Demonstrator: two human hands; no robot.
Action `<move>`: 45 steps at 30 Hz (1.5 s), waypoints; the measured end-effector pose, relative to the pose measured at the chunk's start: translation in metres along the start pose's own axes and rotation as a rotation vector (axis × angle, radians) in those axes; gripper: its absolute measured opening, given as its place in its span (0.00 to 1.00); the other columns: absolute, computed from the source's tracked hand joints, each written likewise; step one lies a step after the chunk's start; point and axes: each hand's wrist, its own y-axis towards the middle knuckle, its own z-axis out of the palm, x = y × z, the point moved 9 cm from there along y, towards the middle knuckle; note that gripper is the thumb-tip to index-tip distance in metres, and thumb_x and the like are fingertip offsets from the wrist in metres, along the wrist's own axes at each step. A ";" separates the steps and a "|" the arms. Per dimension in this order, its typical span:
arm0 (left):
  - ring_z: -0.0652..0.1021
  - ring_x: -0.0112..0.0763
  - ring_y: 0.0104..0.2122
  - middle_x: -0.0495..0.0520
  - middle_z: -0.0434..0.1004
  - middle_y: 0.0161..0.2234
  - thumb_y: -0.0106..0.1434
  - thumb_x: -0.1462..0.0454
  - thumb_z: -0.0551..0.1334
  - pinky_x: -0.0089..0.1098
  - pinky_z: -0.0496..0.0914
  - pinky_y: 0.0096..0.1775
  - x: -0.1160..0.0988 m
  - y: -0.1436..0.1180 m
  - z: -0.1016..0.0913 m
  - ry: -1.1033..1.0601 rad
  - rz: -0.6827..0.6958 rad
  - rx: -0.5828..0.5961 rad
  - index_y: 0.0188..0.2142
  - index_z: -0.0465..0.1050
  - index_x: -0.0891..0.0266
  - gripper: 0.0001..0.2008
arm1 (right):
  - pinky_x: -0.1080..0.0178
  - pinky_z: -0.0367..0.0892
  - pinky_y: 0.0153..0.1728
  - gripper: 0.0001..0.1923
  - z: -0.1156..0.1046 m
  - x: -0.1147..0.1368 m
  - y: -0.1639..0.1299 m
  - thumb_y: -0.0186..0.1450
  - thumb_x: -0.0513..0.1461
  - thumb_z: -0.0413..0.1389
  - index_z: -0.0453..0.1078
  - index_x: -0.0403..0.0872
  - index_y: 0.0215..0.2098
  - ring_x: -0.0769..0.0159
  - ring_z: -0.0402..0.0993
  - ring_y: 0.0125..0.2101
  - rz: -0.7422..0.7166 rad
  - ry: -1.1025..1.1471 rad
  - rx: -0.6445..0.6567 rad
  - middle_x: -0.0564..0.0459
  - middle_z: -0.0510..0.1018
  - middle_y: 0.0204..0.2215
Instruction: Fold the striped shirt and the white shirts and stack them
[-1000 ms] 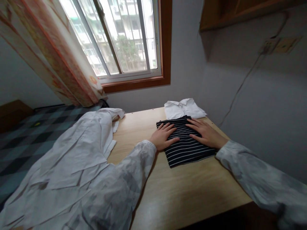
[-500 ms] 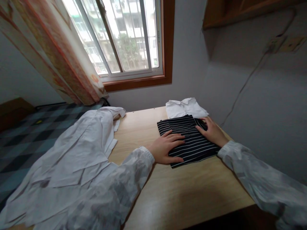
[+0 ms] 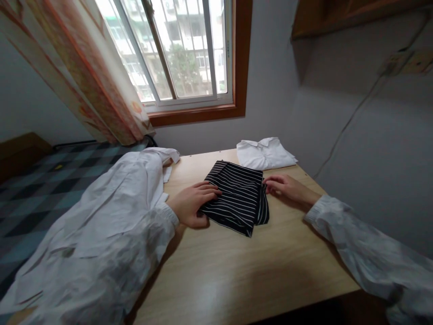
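A folded black garment with white stripes lies on the wooden table, and its kind cannot be told from the folds. My left hand rests on its left edge, fingers stretched over the cloth and thumb apart near the lower edge. On the other side, the bent fingers of my right hand come together at the garment's right edge, where a loose layer sticks out from under the top fold. Behind the garment lies a folded white shirt with its collar showing.
White clothes are spread over the left side of the table, beside my left sleeve. A checked bed adjoins on the left. Window and wall stand behind; a cable hangs at the right.
The striped garment has slid left and turned, away from the white shirt. My left hand has moved left with it; my right hand has shifted slightly left, to the garment's right edge.
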 end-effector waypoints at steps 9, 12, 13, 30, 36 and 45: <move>0.81 0.51 0.64 0.58 0.77 0.71 0.73 0.54 0.64 0.54 0.69 0.68 0.064 -0.049 -0.015 0.226 -0.303 -0.018 0.58 0.82 0.55 0.18 | 0.46 0.79 0.55 0.15 0.051 0.063 0.001 0.73 0.40 0.57 0.83 0.51 0.54 0.50 0.84 0.49 -0.428 -0.366 0.003 0.45 0.87 0.46; 0.80 0.49 0.65 0.58 0.74 0.74 0.74 0.60 0.60 0.54 0.69 0.69 0.073 -0.061 -0.017 0.240 -0.334 -0.090 0.62 0.81 0.54 0.20 | 0.38 0.69 0.71 0.29 0.049 0.074 0.001 0.71 0.35 0.55 0.75 0.54 0.69 0.46 0.74 0.68 -0.616 -0.523 -0.059 0.43 0.79 0.67; 0.80 0.50 0.65 0.58 0.73 0.74 0.73 0.61 0.60 0.54 0.69 0.69 0.072 -0.064 -0.018 0.238 -0.326 -0.099 0.62 0.80 0.54 0.21 | 0.37 0.66 0.74 0.33 0.049 0.074 0.003 0.71 0.34 0.55 0.71 0.55 0.73 0.47 0.70 0.72 -0.644 -0.556 -0.038 0.44 0.74 0.72; 0.83 0.49 0.63 0.60 0.81 0.66 0.69 0.68 0.61 0.50 0.78 0.62 0.033 -0.051 0.020 0.119 -0.196 -0.048 0.62 0.80 0.55 0.23 | 0.37 0.62 0.76 0.28 0.081 0.072 0.035 0.69 0.29 0.54 0.82 0.56 0.61 0.54 0.68 0.74 -0.773 -0.622 0.183 0.53 0.78 0.71; 0.87 0.47 0.51 0.56 0.90 0.51 0.67 0.65 0.63 0.49 0.80 0.58 0.061 -0.061 -0.004 -0.207 -0.442 -0.281 0.54 0.84 0.55 0.18 | 0.41 0.70 0.70 0.16 0.070 0.081 0.043 0.74 0.39 0.57 0.82 0.54 0.56 0.50 0.77 0.66 -0.560 -0.197 0.007 0.49 0.85 0.60; 0.87 0.49 0.51 0.59 0.90 0.45 0.67 0.47 0.74 0.52 0.82 0.59 0.107 -0.056 -0.060 -1.008 -0.701 -0.648 0.53 0.82 0.60 0.24 | 0.55 0.78 0.50 0.18 0.030 0.109 0.116 0.62 0.52 0.71 0.82 0.50 0.43 0.54 0.84 0.46 -0.193 0.517 -0.209 0.52 0.89 0.42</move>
